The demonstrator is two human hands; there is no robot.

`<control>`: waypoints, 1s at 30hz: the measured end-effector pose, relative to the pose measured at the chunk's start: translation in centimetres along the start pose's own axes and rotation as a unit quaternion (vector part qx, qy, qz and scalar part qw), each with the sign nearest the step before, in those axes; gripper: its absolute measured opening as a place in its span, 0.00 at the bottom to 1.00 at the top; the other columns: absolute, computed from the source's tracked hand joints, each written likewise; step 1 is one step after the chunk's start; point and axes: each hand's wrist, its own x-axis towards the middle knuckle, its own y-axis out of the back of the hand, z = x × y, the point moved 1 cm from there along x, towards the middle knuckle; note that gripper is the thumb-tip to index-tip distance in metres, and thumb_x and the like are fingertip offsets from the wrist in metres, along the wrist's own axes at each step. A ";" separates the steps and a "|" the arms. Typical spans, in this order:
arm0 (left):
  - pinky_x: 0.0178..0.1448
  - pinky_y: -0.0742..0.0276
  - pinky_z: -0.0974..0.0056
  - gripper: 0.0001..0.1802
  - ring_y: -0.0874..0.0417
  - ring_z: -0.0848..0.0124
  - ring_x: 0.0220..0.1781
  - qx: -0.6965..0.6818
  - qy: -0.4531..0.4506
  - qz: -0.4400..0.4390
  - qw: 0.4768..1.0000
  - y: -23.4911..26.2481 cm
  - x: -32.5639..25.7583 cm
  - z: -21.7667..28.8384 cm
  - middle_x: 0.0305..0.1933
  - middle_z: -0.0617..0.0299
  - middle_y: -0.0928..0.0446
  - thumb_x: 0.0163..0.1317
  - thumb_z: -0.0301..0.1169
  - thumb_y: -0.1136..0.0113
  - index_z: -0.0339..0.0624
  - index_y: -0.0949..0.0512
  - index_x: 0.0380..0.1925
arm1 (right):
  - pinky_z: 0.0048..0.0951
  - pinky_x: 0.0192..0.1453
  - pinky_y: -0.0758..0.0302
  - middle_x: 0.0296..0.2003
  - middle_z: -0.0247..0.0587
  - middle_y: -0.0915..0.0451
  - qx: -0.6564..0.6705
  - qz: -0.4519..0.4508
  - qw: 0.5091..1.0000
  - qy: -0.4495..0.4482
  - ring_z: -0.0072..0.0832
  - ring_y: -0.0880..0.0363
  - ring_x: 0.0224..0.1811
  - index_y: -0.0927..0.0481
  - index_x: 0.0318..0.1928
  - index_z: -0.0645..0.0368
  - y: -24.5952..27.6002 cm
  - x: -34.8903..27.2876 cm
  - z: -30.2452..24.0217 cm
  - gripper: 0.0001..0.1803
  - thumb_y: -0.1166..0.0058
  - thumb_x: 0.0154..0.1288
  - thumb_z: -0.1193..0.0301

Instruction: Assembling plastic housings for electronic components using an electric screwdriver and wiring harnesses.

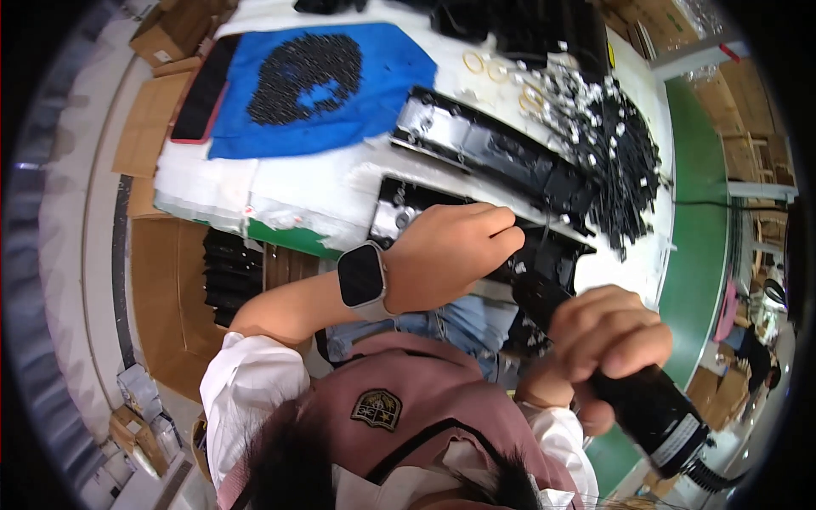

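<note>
My right hand (608, 336) is wrapped round a black electric screwdriver (654, 416), whose corded end points to the lower right. The screwdriver's front end slants up to the right part of the nearer long black housing (399, 200); its very tip is hard to make out. My left hand (455, 255), with a watch (362, 276) on the wrist, lies over the middle of that housing. Its fingers are curled closed, and their tips are hidden. Just beyond lies a second long black housing (484, 140), with shiny silver inside at its left end.
Small black pieces, apparently screws (310, 72), lie heaped on a blue cloth (382, 55), beside a dark phone (204, 93) with a red edge. At the right is a bundle of black cables (620, 161) with white connectors. A cardboard box (170, 289) stands below the table at left.
</note>
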 end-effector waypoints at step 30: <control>0.34 0.26 0.67 0.03 0.20 0.71 0.29 -0.105 0.196 0.125 0.967 7.4 -1.1 -1.7 0.30 0.58 0.20 0.60 0.24 0.39 0.35 0.19 0.32 | 0.27 0.26 0.26 0.22 0.30 0.24 0.078 0.166 0.971 0.153 0.23 0.24 0.16 0.34 0.46 0.55 1.5 -1.2 -0.6 0.20 0.39 0.65 0.60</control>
